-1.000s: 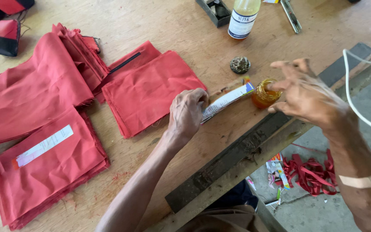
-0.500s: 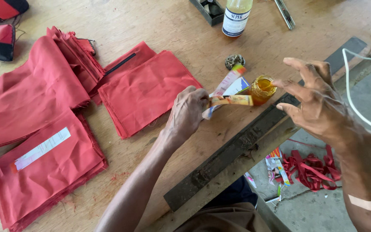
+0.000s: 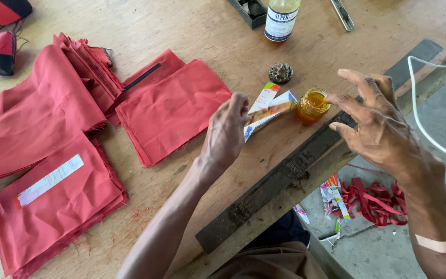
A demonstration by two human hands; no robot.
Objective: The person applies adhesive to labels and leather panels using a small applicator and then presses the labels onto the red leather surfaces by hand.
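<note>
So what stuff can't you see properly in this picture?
- Head view: how the left hand pinches the paper strips is hidden behind its own knuckles.
- The bottle is cut off by the top edge, so its cap is unseen.
- The small jar holds something amber; what it is cannot be told.
- The dark lumpy lid is too small to make out.
- The right hand hovers with fingers spread, empty.

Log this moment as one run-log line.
left hand: shut on printed paper strips | right hand: open, beside small open jar of amber liquid | surface: wooden table
</note>
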